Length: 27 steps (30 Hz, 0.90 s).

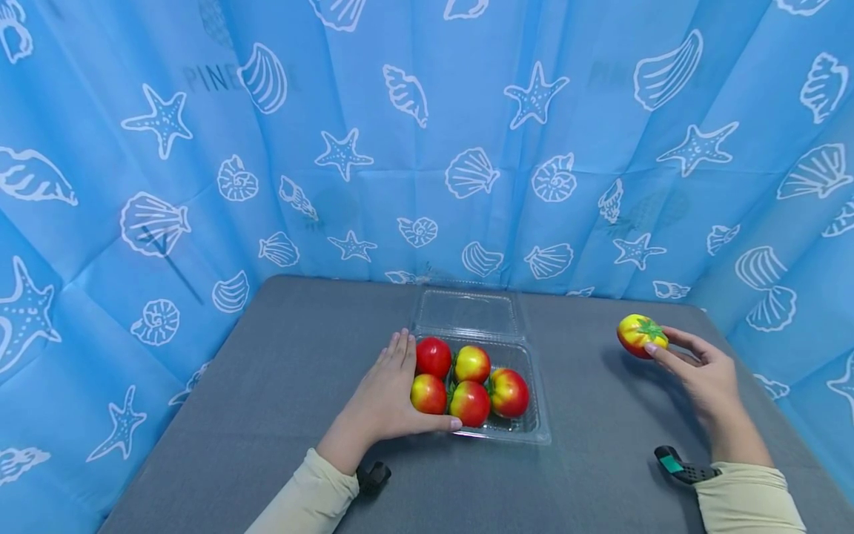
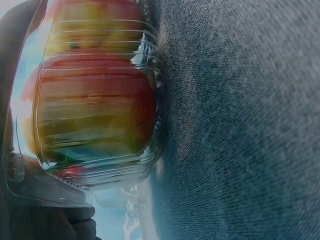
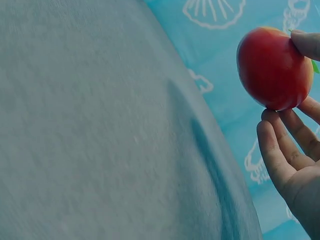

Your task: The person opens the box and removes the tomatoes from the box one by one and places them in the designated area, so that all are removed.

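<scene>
Lettering [image 1: 210, 78]: "PINE…" (faint, rest unclear) | right hand [image 1: 709, 376] pinches fruit [image 1: 634, 337]

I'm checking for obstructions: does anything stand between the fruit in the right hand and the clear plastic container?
Nothing visible does: only gray tabletop lies between the red-and-yellow fruit and the clear plastic container, whose lid lies open at the far side.

The left sleeve [image 1: 303, 493] and right sleeve [image 1: 749, 498] are long, pale cream and lightly creased, ending short of the left hand [image 1: 383, 397] and right hand [image 1: 712, 377], both bare. By the right one's edge sits a black band [image 1: 699, 474] with small holes and a green patch [image 1: 670, 463]; by the left's, a small black device [image 1: 374, 477].
</scene>
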Available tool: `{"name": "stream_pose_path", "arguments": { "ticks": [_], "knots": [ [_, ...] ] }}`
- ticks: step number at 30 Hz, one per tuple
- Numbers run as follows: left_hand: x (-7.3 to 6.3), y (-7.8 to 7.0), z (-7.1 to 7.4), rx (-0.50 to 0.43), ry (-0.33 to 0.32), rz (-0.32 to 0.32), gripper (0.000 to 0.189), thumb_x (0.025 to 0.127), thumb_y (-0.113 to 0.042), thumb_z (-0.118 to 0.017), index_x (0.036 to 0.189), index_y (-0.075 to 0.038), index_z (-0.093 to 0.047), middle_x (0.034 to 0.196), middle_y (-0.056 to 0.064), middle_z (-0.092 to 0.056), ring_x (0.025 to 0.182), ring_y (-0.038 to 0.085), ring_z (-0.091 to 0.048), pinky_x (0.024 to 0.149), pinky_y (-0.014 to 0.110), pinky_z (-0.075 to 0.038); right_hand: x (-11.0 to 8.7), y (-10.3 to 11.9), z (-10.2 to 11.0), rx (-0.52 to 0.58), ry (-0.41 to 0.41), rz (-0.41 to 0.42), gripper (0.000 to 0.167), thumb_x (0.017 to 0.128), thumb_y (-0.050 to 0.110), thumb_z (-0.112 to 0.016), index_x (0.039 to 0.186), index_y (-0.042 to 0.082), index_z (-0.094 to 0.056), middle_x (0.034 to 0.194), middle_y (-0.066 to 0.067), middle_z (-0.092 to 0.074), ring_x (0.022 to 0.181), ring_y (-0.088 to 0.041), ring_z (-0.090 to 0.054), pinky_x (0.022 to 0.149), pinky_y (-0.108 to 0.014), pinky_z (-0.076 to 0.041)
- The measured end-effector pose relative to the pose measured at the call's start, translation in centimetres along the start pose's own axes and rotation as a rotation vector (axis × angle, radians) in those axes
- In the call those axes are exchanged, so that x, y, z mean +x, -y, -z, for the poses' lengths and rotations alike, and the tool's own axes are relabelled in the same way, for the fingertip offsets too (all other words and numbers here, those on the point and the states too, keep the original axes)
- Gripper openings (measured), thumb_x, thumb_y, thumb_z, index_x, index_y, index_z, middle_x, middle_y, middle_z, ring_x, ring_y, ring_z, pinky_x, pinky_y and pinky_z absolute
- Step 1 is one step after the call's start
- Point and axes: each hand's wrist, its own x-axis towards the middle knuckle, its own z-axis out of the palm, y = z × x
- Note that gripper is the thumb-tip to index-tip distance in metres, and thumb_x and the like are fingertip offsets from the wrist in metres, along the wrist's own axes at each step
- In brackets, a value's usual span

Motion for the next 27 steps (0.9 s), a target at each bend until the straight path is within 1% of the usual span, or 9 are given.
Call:
{"name": "stream_pose_path", "arguments": {
  "ticks": [2, 8, 13, 17, 20, 24, 27],
  "knots": [
    [0.0, 0.0, 0.0, -0.004, 0.000, -0.001, 0.140, 0.069, -0.092, -0.069, 0.171, -0.009, -0.019, 0.180, 0.009, -0.014, 0.168, 0.033, -0.010, 0.131, 0.055, -0.029, 0.0, -0.2, 0.3, 0.051, -0.012, -0.008, 0.035, 0.095, 0.023, -0.082, 0.128, 0.027, -0.070, 0.112, 0.022, -0.058, 0.090, 0.013, -0.066, 0.072, -0.011, -0.059],
    [0.0, 0.0, 0.0, -0.008, -0.005, -0.003, 0.140, 0.069, -0.091, -0.071, 0.170, -0.009, -0.021, 0.180, 0.010, -0.015, 0.167, 0.034, -0.011, 0.130, 0.055, -0.029, 0.0, -0.7, 1.1, 0.100, -0.056, -0.056, 0.040, 0.093, 0.022, -0.085, 0.129, 0.027, -0.070, 0.113, 0.020, -0.055, 0.092, 0.009, -0.062, 0.073, -0.011, -0.059],
    [0.0, 0.0, 0.0, -0.012, -0.007, -0.007, 0.139, 0.069, -0.091, -0.070, 0.170, -0.009, -0.021, 0.180, 0.010, -0.016, 0.167, 0.034, -0.011, 0.130, 0.056, -0.029, 0.0, -1.2, 1.7, 0.092, -0.088, -0.114, 0.041, 0.091, 0.025, -0.087, 0.127, 0.030, -0.068, 0.115, 0.020, -0.050, 0.091, 0.009, -0.058, 0.073, -0.011, -0.059],
    [0.0, 0.0, 0.0, -0.014, 0.000, -0.003, 0.140, 0.069, -0.091, -0.070, 0.171, -0.010, -0.019, 0.180, 0.009, -0.014, 0.167, 0.033, -0.011, 0.130, 0.055, -0.030, 0.1, -1.4, 2.3, 0.095, -0.082, -0.153, 0.041, 0.091, 0.025, -0.086, 0.126, 0.031, -0.066, 0.115, 0.020, -0.048, 0.090, 0.009, -0.057, 0.072, -0.012, -0.060],
    [0.0, 0.0, 0.1, -0.021, 0.002, -0.002, 0.140, 0.069, -0.091, -0.070, 0.171, -0.010, -0.019, 0.180, 0.009, -0.014, 0.167, 0.033, -0.011, 0.130, 0.056, -0.030, 0.3, -1.6, 2.6, 0.082, -0.067, -0.179, 0.046, 0.091, 0.028, -0.086, 0.132, 0.031, -0.064, 0.115, 0.020, -0.049, 0.091, 0.008, -0.056, 0.073, -0.013, -0.060],
    [0.0, 0.0, 0.2, -0.023, 0.004, 0.000, 0.140, 0.069, -0.091, -0.070, 0.171, -0.010, -0.019, 0.180, 0.009, -0.013, 0.167, 0.033, -0.011, 0.130, 0.056, -0.030, 0.5, -2.0, 2.8, -0.030, -0.050, -0.197, 0.061, 0.092, 0.039, -0.084, 0.147, 0.029, -0.057, 0.115, 0.023, -0.047, 0.094, 0.008, -0.052, 0.075, -0.013, -0.060],
    [0.0, 0.0, 0.1, -0.020, 0.008, 0.003, 0.140, 0.069, -0.092, -0.069, 0.171, -0.011, -0.018, 0.180, 0.008, -0.012, 0.168, 0.032, -0.010, 0.130, 0.055, -0.030, 0.6, -2.3, 2.9, -0.065, -0.039, -0.195, 0.069, 0.093, 0.041, -0.083, 0.153, 0.026, -0.053, 0.115, 0.023, -0.046, 0.095, 0.008, -0.051, 0.077, -0.012, -0.059]
  ]
}}
